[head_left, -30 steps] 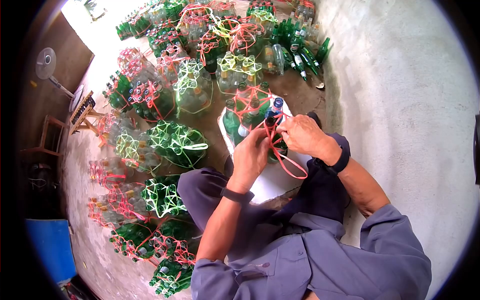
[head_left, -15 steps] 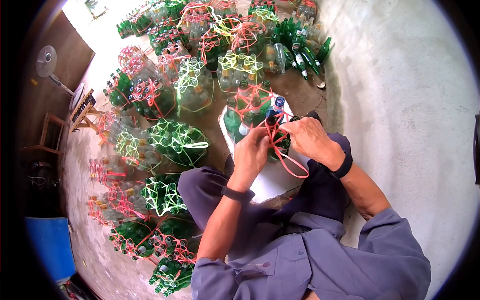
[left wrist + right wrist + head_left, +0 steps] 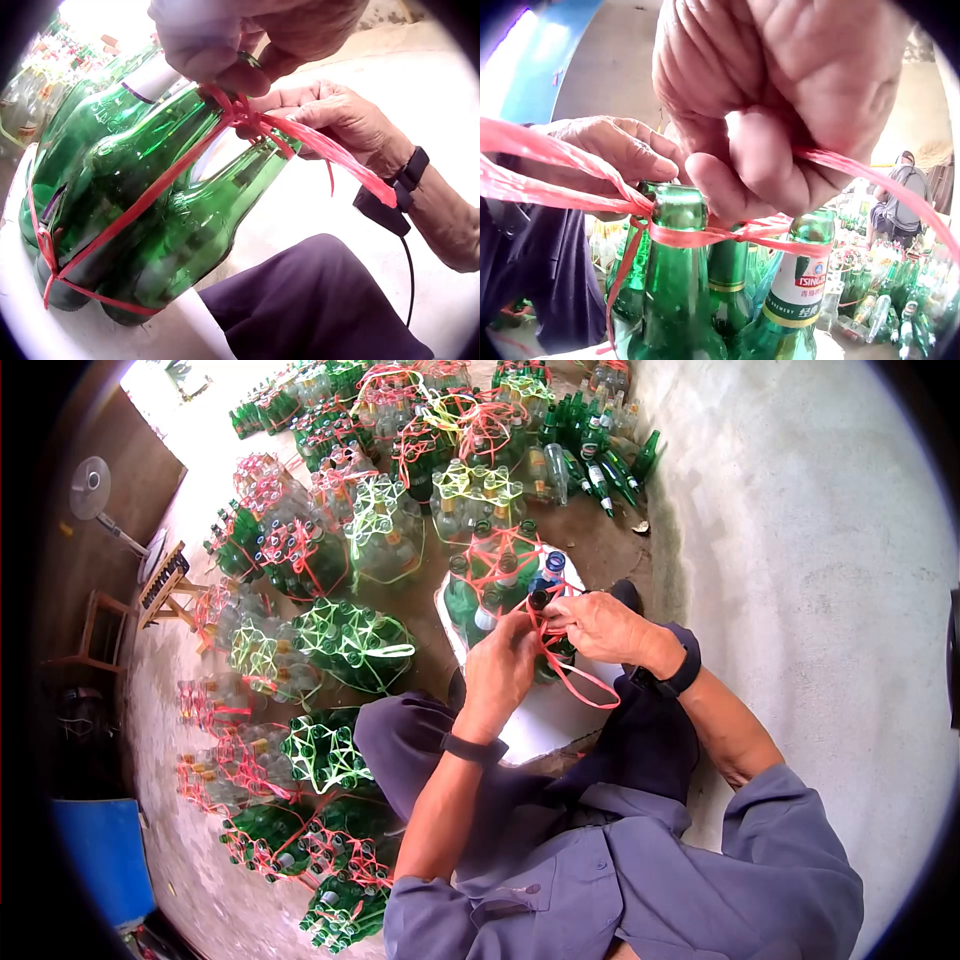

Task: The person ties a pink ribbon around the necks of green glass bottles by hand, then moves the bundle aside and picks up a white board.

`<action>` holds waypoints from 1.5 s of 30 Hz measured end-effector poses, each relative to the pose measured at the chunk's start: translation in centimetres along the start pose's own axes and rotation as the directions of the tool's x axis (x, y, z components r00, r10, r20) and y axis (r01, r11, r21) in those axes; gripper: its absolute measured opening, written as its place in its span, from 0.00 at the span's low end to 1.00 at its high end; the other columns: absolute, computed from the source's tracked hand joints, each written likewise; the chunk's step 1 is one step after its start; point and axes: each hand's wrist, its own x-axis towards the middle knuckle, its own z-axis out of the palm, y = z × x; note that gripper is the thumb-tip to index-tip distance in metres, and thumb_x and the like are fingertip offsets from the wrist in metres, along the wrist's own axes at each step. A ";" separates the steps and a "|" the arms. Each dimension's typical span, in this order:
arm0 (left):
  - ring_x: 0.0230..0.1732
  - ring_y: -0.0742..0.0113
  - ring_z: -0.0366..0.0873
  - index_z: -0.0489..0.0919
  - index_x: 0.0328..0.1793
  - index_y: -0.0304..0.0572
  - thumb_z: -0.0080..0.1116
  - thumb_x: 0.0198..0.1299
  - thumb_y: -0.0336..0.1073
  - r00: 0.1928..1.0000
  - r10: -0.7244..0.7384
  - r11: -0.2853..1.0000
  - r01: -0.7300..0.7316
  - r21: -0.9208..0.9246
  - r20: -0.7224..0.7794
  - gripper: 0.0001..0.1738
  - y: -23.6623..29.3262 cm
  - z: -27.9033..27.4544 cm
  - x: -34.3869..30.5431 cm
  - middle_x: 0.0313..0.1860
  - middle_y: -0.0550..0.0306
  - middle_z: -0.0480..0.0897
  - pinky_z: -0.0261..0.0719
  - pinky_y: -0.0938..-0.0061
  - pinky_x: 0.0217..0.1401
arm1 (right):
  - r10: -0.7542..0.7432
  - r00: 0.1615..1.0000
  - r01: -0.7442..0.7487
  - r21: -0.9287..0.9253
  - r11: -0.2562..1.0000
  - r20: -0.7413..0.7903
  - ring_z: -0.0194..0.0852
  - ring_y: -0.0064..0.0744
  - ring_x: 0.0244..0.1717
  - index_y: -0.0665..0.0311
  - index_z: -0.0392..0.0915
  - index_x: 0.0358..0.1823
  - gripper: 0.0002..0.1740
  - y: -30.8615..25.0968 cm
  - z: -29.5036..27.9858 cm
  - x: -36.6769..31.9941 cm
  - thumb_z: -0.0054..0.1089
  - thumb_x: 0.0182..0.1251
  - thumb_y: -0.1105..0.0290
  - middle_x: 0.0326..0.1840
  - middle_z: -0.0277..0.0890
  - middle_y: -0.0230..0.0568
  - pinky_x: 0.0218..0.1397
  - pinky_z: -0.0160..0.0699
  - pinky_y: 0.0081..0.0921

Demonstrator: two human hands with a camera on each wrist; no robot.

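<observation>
A bundle of green bottles (image 3: 461, 600), laced at the necks with red plastic twine (image 3: 150, 202), stands on a white surface between the person's knees. One blue-necked bottle (image 3: 553, 568) is among them. The left hand (image 3: 498, 672) is at a near bottle neck, its fingertips pinching the twine there. From the other side the right hand (image 3: 612, 630) bends over the same necks. A strand runs out of its curled fingers in the right wrist view. A loose red loop (image 3: 590, 692) hangs toward the person. Beneath the right fingers sits a bottle with a white-and-red label (image 3: 799, 281).
Many tied bottle bundles (image 3: 355, 645) fill the floor to the left and ahead. Loose green bottles (image 3: 600, 485) lie by the wall (image 3: 800, 560) on the right. A fan (image 3: 90, 488) and wooden stool (image 3: 168, 585) stand far left. Another person (image 3: 906, 195) is in the background.
The right hand drew back slightly to the right, then came in again toward the bottle necks. The left hand stays at nearly the same place, and the loose loop has shifted a little.
</observation>
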 end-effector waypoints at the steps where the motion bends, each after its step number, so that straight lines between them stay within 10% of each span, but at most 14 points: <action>1: 0.38 0.54 0.90 0.80 0.61 0.41 0.63 0.71 0.33 1.000 0.002 0.999 -0.002 0.045 0.013 0.15 0.2 -0.1 -0.1 0.43 0.48 0.90 0.85 0.65 0.43 | -0.009 1.000 0.008 0.134 0.991 0.009 0.89 0.53 0.53 0.75 0.77 0.60 0.25 0.1 0.0 0.0 0.44 0.62 0.84 0.52 0.86 0.61 0.62 0.85 0.40; 8: 0.48 0.40 0.87 0.73 0.69 0.47 0.61 0.73 0.38 0.995 -0.033 0.976 0.011 0.219 0.096 0.21 1.6 -0.5 0.2 0.50 0.48 0.90 0.84 0.53 0.46 | -0.064 0.997 0.081 0.420 0.904 -0.054 0.89 0.38 0.44 0.75 0.78 0.64 0.24 0.9 0.7 -0.4 0.45 0.67 0.82 0.48 0.87 0.47 0.57 0.87 0.33; 14: 0.45 0.39 0.88 0.69 0.70 0.49 0.61 0.71 0.40 0.988 -0.089 0.959 0.051 0.279 0.125 0.24 0.1 0.2 0.9 0.45 0.48 0.90 0.84 0.48 0.43 | 0.232 0.964 -0.265 0.397 0.879 0.130 0.78 0.21 0.26 0.61 0.82 0.64 0.22 -1.0 -0.9 -0.8 0.49 0.72 0.71 0.35 0.85 0.40 0.34 0.80 0.27; 25: 0.40 0.47 0.89 0.76 0.69 0.55 0.62 0.64 0.34 0.999 -0.034 0.942 0.033 0.335 -0.005 0.25 1.4 0.7 0.3 0.44 0.58 0.91 0.86 0.54 0.39 | 0.156 0.986 -0.165 0.526 0.834 0.062 0.74 0.23 0.24 0.68 0.81 0.60 0.21 -0.4 0.4 -1.1 0.46 0.71 0.77 0.39 0.86 0.39 0.32 0.78 0.28; 31: 0.35 0.47 0.88 0.82 0.61 0.54 0.61 0.66 0.33 0.991 0.095 0.907 -0.048 0.418 -0.091 0.17 2.2 1.3 0.0 0.42 0.51 0.90 0.84 0.55 0.32 | 0.180 0.983 -0.139 0.540 0.830 -0.023 0.88 0.37 0.55 0.75 0.79 0.61 0.21 -0.5 1.2 -1.0 0.45 0.69 0.82 0.52 0.88 0.51 0.65 0.84 0.31; 45: 0.42 0.56 0.81 0.85 0.55 0.47 0.66 0.55 0.31 0.915 0.392 0.795 -0.287 0.534 -0.091 0.19 2.3 1.2 -0.2 0.38 0.61 0.87 0.80 0.63 0.43 | 0.274 0.877 -0.087 0.430 0.899 -0.395 0.93 0.42 0.49 0.77 0.82 0.54 0.14 -0.9 2.5 -3.2 0.64 0.70 0.79 0.45 0.90 0.57 0.52 0.91 0.33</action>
